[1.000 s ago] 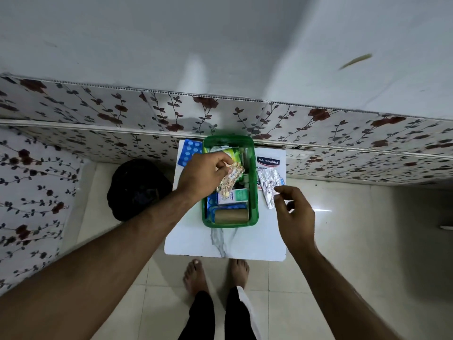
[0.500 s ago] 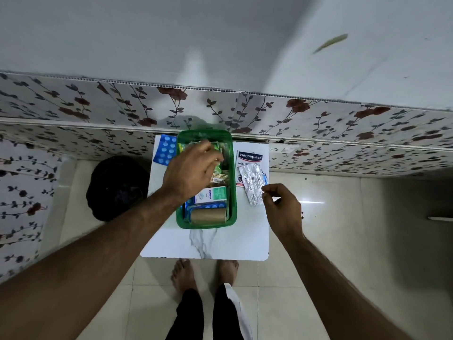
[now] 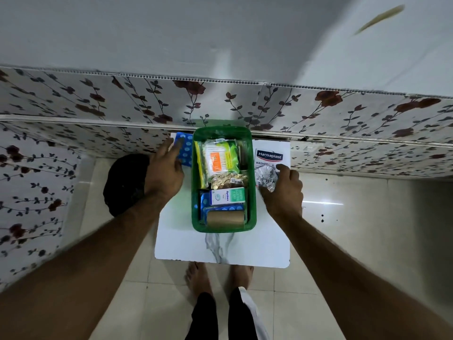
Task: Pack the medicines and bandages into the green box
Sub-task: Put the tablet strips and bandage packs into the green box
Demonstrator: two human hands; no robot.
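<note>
The green box (image 3: 254, 192) stands mid-table and holds a cotton bud pack (image 3: 220, 158), a gold pill strip (image 3: 228, 181), a small white-green carton (image 3: 228, 196), blue strips and a brown bandage roll (image 3: 225, 218). My left hand (image 3: 164, 175) is left of the box with its fingers spread and its fingertips resting on a blue blister strip (image 3: 186, 150) that lies on the table. My right hand (image 3: 282, 192) is right of the box, with thumb and fingers curled around a silver blister strip (image 3: 266, 177). That strip lies on a white Hansaplast pack (image 3: 269, 155).
The small white marble-look table (image 3: 220, 249) stands against a floral wall panel (image 3: 318, 106). A black rounded object (image 3: 122, 185) sits on the floor at the left. My bare feet (image 3: 196, 278) are at the table's near edge.
My left hand has let go of the gold pill strip, which now lies in the box, and has moved left onto the blue strip. My right hand has moved forward over the silver strip.
</note>
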